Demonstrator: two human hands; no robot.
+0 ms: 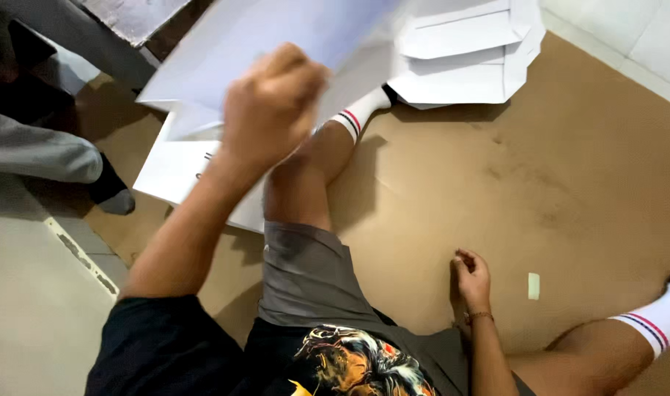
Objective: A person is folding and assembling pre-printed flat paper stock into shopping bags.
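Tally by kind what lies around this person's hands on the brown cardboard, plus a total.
Large white sheet gripped in the left hand: 1
Stack of flat white cutouts: 1
Small white scrap near the right hand: 1
Brown cardboard: 1
Total: 4

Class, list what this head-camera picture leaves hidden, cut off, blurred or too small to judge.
- Left hand: motion-blurred; its grip on the large white paper sheet is unclear.
- Small pale rectangular scrap on the brown cardboard floor sheet: too small to identify.
- Stack of folded white paper pieces: cut off by the top edge.
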